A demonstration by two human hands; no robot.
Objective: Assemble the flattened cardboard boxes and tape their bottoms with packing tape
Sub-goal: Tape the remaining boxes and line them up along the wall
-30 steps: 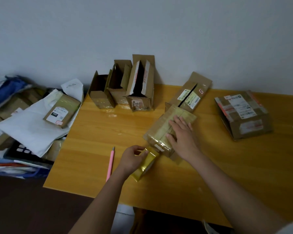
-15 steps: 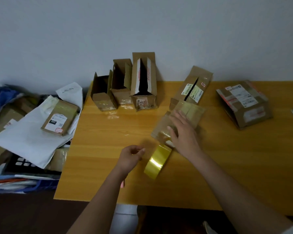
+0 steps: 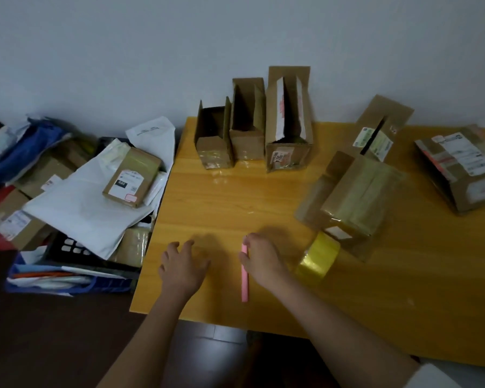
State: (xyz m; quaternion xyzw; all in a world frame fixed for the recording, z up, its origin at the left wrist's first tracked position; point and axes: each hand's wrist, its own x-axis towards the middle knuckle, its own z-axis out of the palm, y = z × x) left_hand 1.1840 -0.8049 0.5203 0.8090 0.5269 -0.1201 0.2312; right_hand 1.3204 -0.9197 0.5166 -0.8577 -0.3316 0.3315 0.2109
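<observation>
A cardboard box (image 3: 356,197) wrapped in shiny tape lies on its side on the yellow wooden table (image 3: 224,203), a flap open toward the left. Against its near end leans a yellow roll of packing tape (image 3: 318,259), touched by neither hand. My right hand (image 3: 263,261) curls its fingertips round the upper part of a pink utility knife (image 3: 244,281) lying on the table. My left hand (image 3: 182,266) hovers with spread fingers just left of it, holding nothing.
Three assembled boxes (image 3: 252,127) stand open-topped along the wall. A labelled box (image 3: 375,130) and a larger taped box (image 3: 459,166) lie at the right. Left of the table, a heap of flattened boxes, white mailers (image 3: 76,211) and a blue crate (image 3: 67,281).
My right hand left the taped box and moved left onto the pink knife. My left hand let go of the tape roll and shifted left. The view swung left.
</observation>
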